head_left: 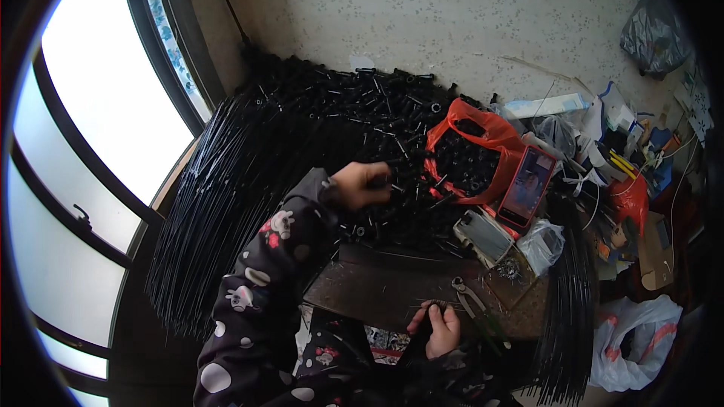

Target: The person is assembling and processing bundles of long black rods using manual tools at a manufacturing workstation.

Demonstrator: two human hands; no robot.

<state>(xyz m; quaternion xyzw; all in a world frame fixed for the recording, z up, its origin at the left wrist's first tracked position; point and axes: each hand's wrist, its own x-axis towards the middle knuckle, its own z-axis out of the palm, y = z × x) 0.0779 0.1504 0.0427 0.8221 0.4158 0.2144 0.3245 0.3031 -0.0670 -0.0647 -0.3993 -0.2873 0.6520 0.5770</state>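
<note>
In the head view, the red plastic bag [501,134] sits among your short black tubes [366,98], with more of them inside it. The heap spreads left of the bag, behind it toward the wall [302,22], and on its near side.

Your left hand [360,187] is left of the bag, over the heap, with its fingers curled inward; it is blurred, so you cannot tell whether a tube is in its grasp. Your right hand [443,332] is on the near side of the bag, by the edge of the brown table [354,286], thumb and finger pinched together on a few thin pins [432,302]. The pliers [469,298] lie just right of that hand, also on the near side of the bag.

Directly right of the bag, your phone [524,187] leans with its screen lit. Nearer you than the bag are a clear-sided case [484,237] and a crumpled clear bag [541,246]. Long black rods [204,218] fan out well to the bag's left, and a second bundle of rods [567,316] hangs to its right, nearer you.
</note>
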